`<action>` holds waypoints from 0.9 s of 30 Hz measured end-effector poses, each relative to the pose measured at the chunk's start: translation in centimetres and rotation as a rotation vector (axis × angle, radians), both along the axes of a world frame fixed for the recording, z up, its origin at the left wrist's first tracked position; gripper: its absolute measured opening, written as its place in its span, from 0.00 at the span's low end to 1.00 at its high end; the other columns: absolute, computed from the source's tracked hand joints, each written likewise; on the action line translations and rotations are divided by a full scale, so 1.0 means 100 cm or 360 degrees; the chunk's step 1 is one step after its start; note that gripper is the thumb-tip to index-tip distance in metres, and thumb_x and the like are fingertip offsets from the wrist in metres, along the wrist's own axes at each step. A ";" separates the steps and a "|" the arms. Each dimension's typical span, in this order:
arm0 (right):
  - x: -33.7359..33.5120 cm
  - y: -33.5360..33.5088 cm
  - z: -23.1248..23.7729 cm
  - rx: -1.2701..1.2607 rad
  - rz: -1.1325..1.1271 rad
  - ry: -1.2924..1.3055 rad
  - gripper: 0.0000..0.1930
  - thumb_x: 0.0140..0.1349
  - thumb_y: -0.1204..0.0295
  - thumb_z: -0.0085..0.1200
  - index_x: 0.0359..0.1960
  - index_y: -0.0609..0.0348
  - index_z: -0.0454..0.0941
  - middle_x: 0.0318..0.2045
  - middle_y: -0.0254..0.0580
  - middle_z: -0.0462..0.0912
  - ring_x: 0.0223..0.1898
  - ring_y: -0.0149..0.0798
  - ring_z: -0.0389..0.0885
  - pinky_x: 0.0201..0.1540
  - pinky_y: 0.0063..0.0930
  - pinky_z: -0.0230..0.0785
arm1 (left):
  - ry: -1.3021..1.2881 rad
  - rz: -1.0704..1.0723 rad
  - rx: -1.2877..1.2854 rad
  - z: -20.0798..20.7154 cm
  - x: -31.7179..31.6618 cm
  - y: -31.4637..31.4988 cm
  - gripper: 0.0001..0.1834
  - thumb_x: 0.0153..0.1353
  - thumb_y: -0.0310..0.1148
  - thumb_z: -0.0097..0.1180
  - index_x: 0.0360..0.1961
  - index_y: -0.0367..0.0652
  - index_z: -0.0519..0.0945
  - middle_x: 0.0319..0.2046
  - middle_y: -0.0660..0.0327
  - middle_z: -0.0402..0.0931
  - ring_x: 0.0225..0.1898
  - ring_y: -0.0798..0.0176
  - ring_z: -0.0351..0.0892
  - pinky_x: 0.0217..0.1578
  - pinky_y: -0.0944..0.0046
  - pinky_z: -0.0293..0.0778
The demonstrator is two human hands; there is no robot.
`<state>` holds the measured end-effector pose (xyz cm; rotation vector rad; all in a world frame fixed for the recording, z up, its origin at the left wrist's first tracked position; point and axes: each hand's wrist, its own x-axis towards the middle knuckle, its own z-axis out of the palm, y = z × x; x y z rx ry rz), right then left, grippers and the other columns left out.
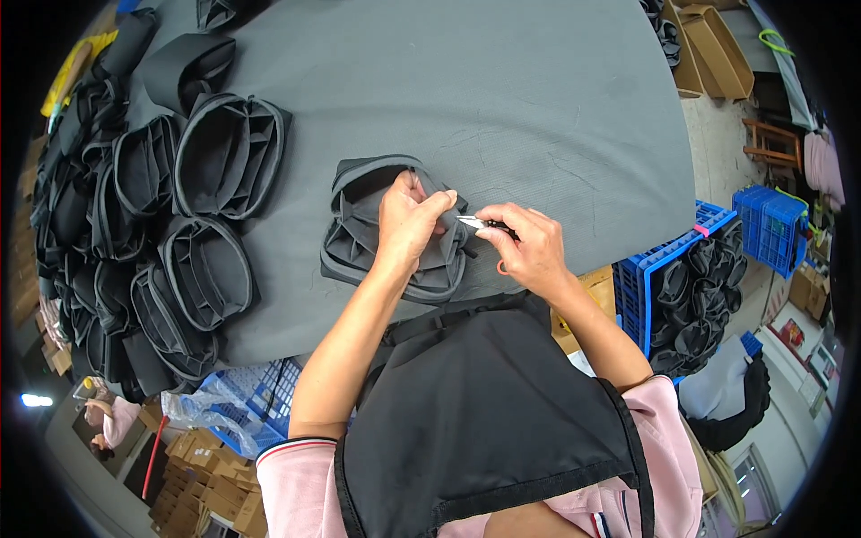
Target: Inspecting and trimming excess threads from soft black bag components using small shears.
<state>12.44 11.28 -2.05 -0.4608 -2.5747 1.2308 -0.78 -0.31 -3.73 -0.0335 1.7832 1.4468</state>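
Observation:
A black fabric pouch (344, 265) with inner dividers lies on the grey-covered table in front of me, its top facing up and unzipped. My left hand (408, 222) reaches into its mouth and pinches the right side wall between thumb and fingers. In my right hand (531, 247) is a pair of small thread snips (473, 221), with the metal blades pointing left at the pouch's right rim, close to my left thumb. An orange ring shows below the right fingers. Whether the blades touch the fabric I cannot tell.
Many similar black pouches (229, 157) are heaped along the table's left side. At the right, a blue crate (635, 300) full of black pouches stands by the table edge. Another blue crate (269, 394) is below the near left edge. Cardboard boxes (211, 475) lie on the floor.

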 end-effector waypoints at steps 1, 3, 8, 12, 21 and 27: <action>0.001 -0.001 -0.003 0.0003 -0.0002 -0.0001 0.06 0.53 0.77 0.58 0.34 0.60 0.78 0.26 0.39 0.81 0.22 0.29 0.75 0.27 0.22 0.67 | -0.0001 -0.0002 0.0003 0.000 0.000 0.001 0.15 0.46 0.29 0.63 0.20 0.43 0.65 0.17 0.68 0.67 0.18 0.76 0.66 0.15 0.74 0.64; 0.007 -0.007 -0.009 -0.0465 -0.0201 0.0008 0.07 0.54 0.78 0.57 0.36 0.61 0.77 0.26 0.36 0.80 0.22 0.24 0.72 0.26 0.19 0.65 | -0.0016 -0.0020 -0.0010 0.002 -0.001 0.002 0.17 0.47 0.31 0.64 0.20 0.43 0.65 0.17 0.68 0.67 0.18 0.76 0.67 0.16 0.74 0.66; 0.003 -0.026 -0.001 -0.1246 -0.0572 -0.0068 0.11 0.54 0.77 0.59 0.39 0.62 0.74 0.27 0.32 0.77 0.24 0.20 0.69 0.29 0.15 0.64 | 0.0019 -0.0130 -0.0013 0.017 -0.009 0.003 0.15 0.55 0.37 0.60 0.30 0.35 0.73 0.23 0.59 0.76 0.25 0.71 0.75 0.25 0.70 0.71; -0.008 -0.029 -0.032 -0.1420 -0.0737 -0.0180 0.10 0.53 0.75 0.60 0.36 0.62 0.74 0.21 0.29 0.73 0.22 0.19 0.67 0.27 0.13 0.62 | 0.0882 -0.1224 -0.0631 0.061 -0.014 0.002 0.34 0.52 0.51 0.58 0.51 0.33 0.72 0.36 0.47 0.78 0.40 0.50 0.78 0.44 0.57 0.72; -0.013 -0.045 -0.030 -0.1429 -0.0719 -0.0197 0.08 0.53 0.77 0.59 0.33 0.64 0.74 0.25 0.34 0.78 0.27 0.22 0.74 0.31 0.20 0.69 | 0.1257 -0.1422 -0.0846 0.030 0.000 -0.009 0.30 0.48 0.32 0.57 0.54 0.33 0.68 0.35 0.46 0.77 0.38 0.46 0.78 0.44 0.53 0.73; -0.017 -0.044 -0.035 -0.1327 -0.0756 -0.0337 0.07 0.52 0.78 0.58 0.32 0.67 0.75 0.28 0.34 0.79 0.29 0.22 0.74 0.33 0.19 0.69 | 0.0768 -0.1223 -0.0603 0.030 -0.020 -0.011 0.25 0.50 0.30 0.57 0.51 0.37 0.72 0.36 0.50 0.80 0.36 0.49 0.80 0.40 0.54 0.73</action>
